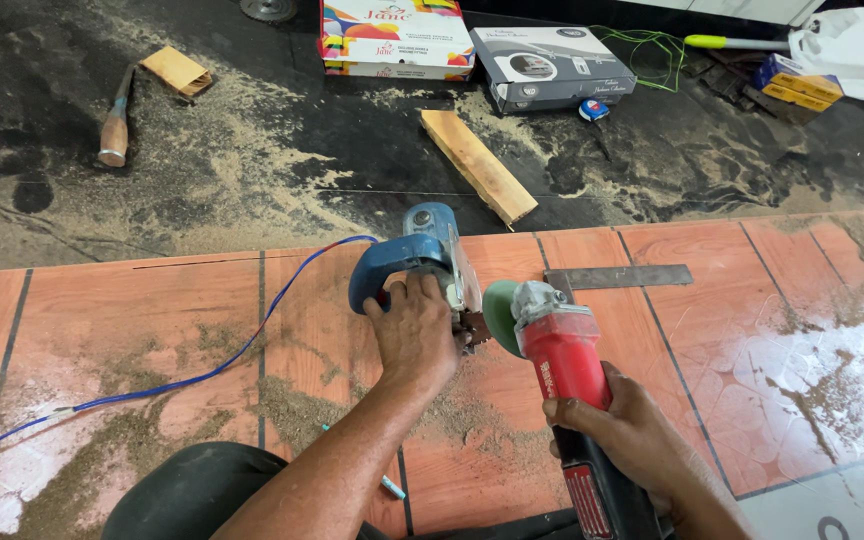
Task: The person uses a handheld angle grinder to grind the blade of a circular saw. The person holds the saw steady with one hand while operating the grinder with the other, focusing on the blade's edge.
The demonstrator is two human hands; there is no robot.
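Observation:
My left hand [414,328] grips the handle of a blue circular saw [414,262] that rests on an orange laminated board [162,340]. A blue cord [252,335] runs from the saw off to the left. My right hand [632,435] holds a red angle grinder [567,355] by its dark body, with its green guard [500,315] pointing toward the saw. The two tools sit close together, almost touching. A metal square [617,276] lies flat on the board just right of the grinder's head.
Sawdust covers the board and the dark floor. A wood offcut [477,163] lies beyond the board. Two cardboard boxes [397,38] [552,65], a chisel with a wooden handle [115,128], a tape measure [593,110] and a white bag [857,50] lie further back.

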